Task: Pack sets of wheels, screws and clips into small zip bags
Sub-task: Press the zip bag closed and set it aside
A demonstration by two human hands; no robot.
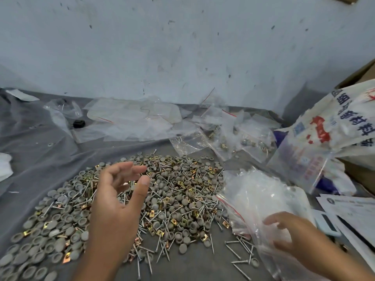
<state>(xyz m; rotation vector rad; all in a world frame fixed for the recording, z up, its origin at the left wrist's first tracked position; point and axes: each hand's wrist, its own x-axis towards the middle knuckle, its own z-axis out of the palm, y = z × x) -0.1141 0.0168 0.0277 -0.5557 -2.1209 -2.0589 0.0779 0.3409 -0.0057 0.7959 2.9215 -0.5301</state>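
The left hand [119,191] hovers above the big heap of parts [142,199] on the grey cloth surface [40,142], its fingers loosely curved and its grip wide, with thumb and fingers apart and nothing held between them. The heap mixes grey round wheels [183,247], silver screws [233,252] and small brass-coloured clips [68,258]; at the lower left the heap is cut off by the picture edge, and the forearm hides part of its middle. The right hand [288,236] is blurred and lies on a pile of clear small zip bags [259,199] with red closing lines, just right of the heap; its fingers are a little bent and spread, the grip looks wide, and I cannot tell if it pinches any bag. Some screws lie loose near this pile, and a few seem to be under the plastic. Further back, filled bags [243,138] with parts inside lie near the wall [182,47], but their contents are too small to count. More empty clear plastic [132,118] is spread behind the heap, beside a small black object [78,123] that I cannot identify. At the right a white woven sack [334,118] carries blue and red printed characters, turned sideways and too folded to read. Printed papers [355,207] at the right edge have text too small to read and are cut off.
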